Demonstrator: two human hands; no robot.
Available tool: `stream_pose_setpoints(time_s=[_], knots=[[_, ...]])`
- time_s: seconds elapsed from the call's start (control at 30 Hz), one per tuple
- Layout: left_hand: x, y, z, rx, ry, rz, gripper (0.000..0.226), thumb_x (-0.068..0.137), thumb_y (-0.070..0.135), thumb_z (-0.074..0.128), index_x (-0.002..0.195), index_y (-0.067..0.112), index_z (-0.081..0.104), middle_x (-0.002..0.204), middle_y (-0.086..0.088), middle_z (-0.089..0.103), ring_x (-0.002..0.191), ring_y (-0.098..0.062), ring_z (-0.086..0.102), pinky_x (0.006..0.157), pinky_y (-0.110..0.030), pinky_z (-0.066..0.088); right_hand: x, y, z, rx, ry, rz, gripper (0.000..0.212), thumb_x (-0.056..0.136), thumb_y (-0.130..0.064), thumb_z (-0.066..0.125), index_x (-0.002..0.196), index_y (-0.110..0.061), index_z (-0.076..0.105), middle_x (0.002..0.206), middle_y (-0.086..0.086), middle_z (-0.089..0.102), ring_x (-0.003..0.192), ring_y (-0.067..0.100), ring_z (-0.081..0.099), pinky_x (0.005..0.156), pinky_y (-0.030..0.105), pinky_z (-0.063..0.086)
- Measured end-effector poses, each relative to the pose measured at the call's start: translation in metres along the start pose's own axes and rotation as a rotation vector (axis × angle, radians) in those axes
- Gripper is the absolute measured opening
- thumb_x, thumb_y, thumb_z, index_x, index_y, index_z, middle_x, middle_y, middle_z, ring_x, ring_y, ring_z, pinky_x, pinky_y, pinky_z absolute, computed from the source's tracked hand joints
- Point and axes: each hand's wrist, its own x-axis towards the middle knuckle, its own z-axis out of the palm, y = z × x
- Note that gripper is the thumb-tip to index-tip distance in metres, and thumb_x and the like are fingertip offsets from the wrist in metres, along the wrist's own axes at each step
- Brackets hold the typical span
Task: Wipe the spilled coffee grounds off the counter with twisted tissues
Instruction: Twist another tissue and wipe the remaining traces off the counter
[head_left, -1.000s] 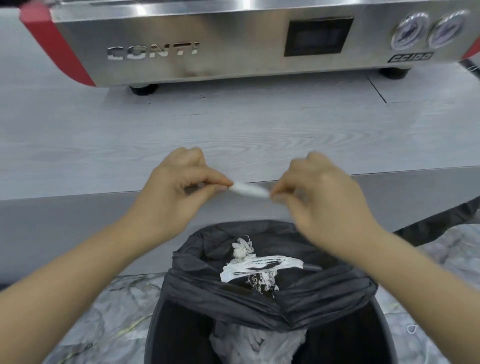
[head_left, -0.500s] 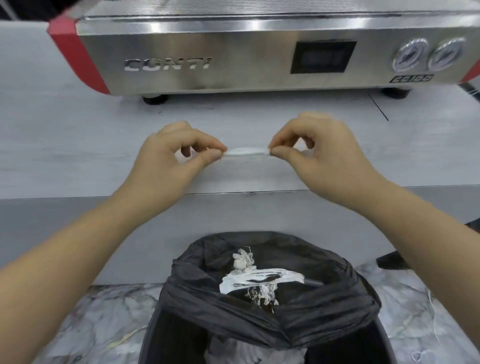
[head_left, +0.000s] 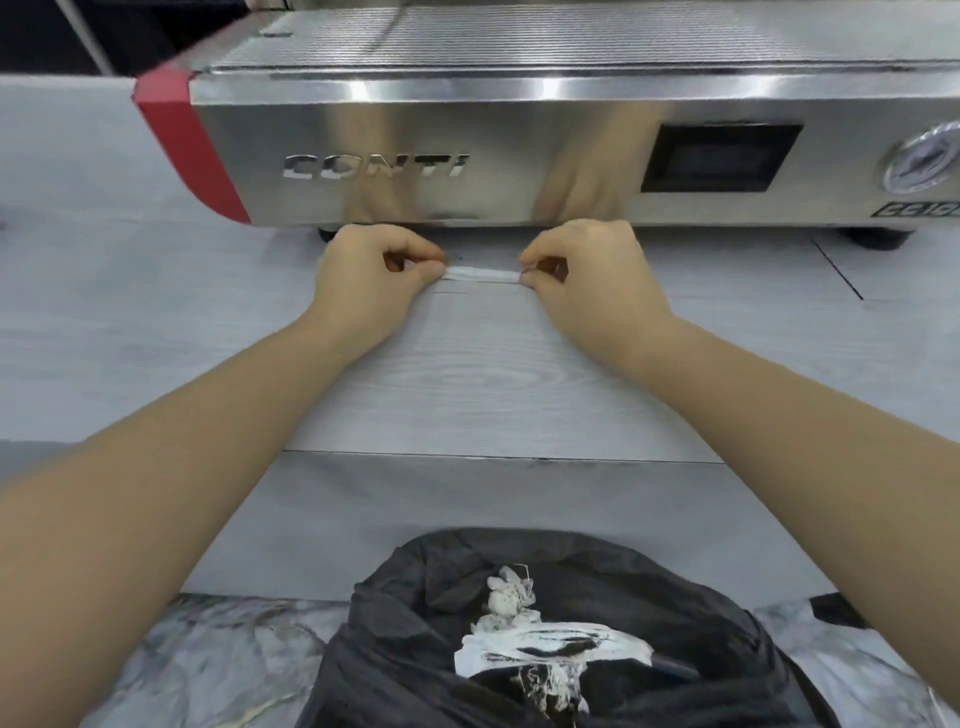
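A thin white twisted tissue (head_left: 480, 274) lies stretched flat on the pale wood-grain counter (head_left: 467, 374), just in front of the espresso machine. My left hand (head_left: 371, 283) pinches its left end and my right hand (head_left: 587, 280) pinches its right end. A few dark specks of coffee grounds (head_left: 460, 256) sit on the counter just beyond the tissue, near the machine's base.
A steel and red espresso machine (head_left: 519, 140) stands at the back of the counter on black feet. Below the counter's front edge is a bin lined with a black bag (head_left: 545, 639), holding used tissues. A marble-patterned floor (head_left: 208, 654) lies beside it.
Both hands carried the stretched tissue from above the bin, forward over the counter edge, and down onto the counter close to the machine.
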Motion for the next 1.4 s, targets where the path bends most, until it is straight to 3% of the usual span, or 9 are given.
stream_pose_setpoints(time_s=[0.17,0.27,0.4,0.53,0.63,0.87,1.07,1.2,1.4], knots=[[-0.004,-0.004,-0.008,0.036,-0.098,0.117,0.013,0.088,0.010,0.069,0.095,0.019,0.077,0.080,0.012,0.064,0.067,-0.004,0.049,0.066,-0.008,0.038,-0.005,0.005,-0.004,0.006,-0.090,-0.136,0.019,0.089,-0.012,0.061,0.096,-0.021,0.077,0.082,-0.004,0.050,0.081,0.027,0.058,0.073,0.041,0.052],[-0.008,-0.010,-0.012,0.095,-0.137,0.234,0.026,0.093,0.004,0.061,0.102,0.021,0.078,0.095,0.003,0.066,0.087,-0.013,0.058,0.082,-0.020,0.046,-0.008,0.008,-0.009,-0.011,-0.131,-0.140,0.023,0.091,-0.012,0.059,0.101,-0.023,0.076,0.083,-0.001,0.050,0.081,0.029,0.056,0.072,0.043,0.053],[-0.009,-0.011,-0.014,0.234,-0.205,0.381,0.034,0.099,0.022,0.047,0.126,0.023,0.067,0.126,0.006,0.065,0.115,-0.020,0.056,0.103,-0.036,0.041,-0.006,0.010,-0.013,0.005,-0.095,-0.106,0.026,0.090,-0.011,0.059,0.105,-0.024,0.076,0.080,-0.001,0.050,0.078,0.023,0.055,0.072,0.039,0.052],[-0.008,-0.007,-0.011,0.303,-0.458,0.327,0.054,0.100,0.043,0.031,0.151,0.027,0.037,0.158,0.010,0.034,0.147,-0.009,0.027,0.122,-0.035,0.020,-0.005,0.010,-0.009,0.005,-0.044,-0.066,0.024,0.091,-0.014,0.060,0.105,-0.023,0.076,0.079,-0.006,0.047,0.076,0.017,0.049,0.068,0.031,0.047],[-0.003,-0.008,-0.010,0.393,-0.524,0.312,0.061,0.098,0.051,0.023,0.154,0.027,0.029,0.161,0.010,0.026,0.150,-0.009,0.020,0.124,-0.036,0.016,-0.006,0.007,-0.005,-0.018,-0.033,-0.042,0.024,0.092,-0.013,0.059,0.105,-0.022,0.076,0.079,-0.006,0.044,0.077,0.015,0.045,0.067,0.028,0.041],[0.012,-0.014,-0.016,0.403,-0.528,0.307,0.058,0.099,0.044,0.026,0.151,0.022,0.035,0.159,0.005,0.032,0.149,-0.011,0.022,0.123,-0.031,0.013,-0.003,-0.003,0.001,-0.015,-0.050,0.004,0.022,0.091,-0.010,0.060,0.105,-0.019,0.075,0.085,-0.003,0.050,0.085,0.025,0.056,0.073,0.040,0.052],[-0.004,-0.028,-0.041,0.351,-0.511,0.285,0.049,0.104,0.036,0.030,0.151,0.025,0.037,0.158,0.010,0.032,0.150,-0.008,0.015,0.122,-0.026,0.003,0.001,-0.016,0.008,0.044,-0.072,-0.048,0.023,0.086,0.000,0.063,0.093,-0.015,0.078,0.082,0.001,0.058,0.077,0.017,0.052,0.073,0.037,0.052],[-0.030,-0.030,-0.069,0.290,-0.506,0.277,0.047,0.102,0.036,0.031,0.148,0.031,0.041,0.154,0.021,0.035,0.151,-0.005,0.013,0.123,-0.024,-0.001,-0.006,-0.027,0.005,0.144,-0.125,-0.098,0.018,0.083,-0.002,0.070,0.089,-0.015,0.080,0.076,-0.005,0.056,0.063,0.002,0.047,0.065,0.006,0.036],[-0.081,-0.030,-0.107,0.212,-0.424,0.329,0.038,0.098,0.034,0.050,0.135,0.028,0.059,0.140,0.020,0.054,0.137,0.002,0.042,0.123,-0.033,0.023,-0.026,-0.044,-0.003,0.260,-0.270,-0.237,0.016,0.081,-0.006,0.076,0.088,-0.020,0.080,0.068,-0.007,0.054,0.063,0.010,0.052,0.063,0.011,0.035]])
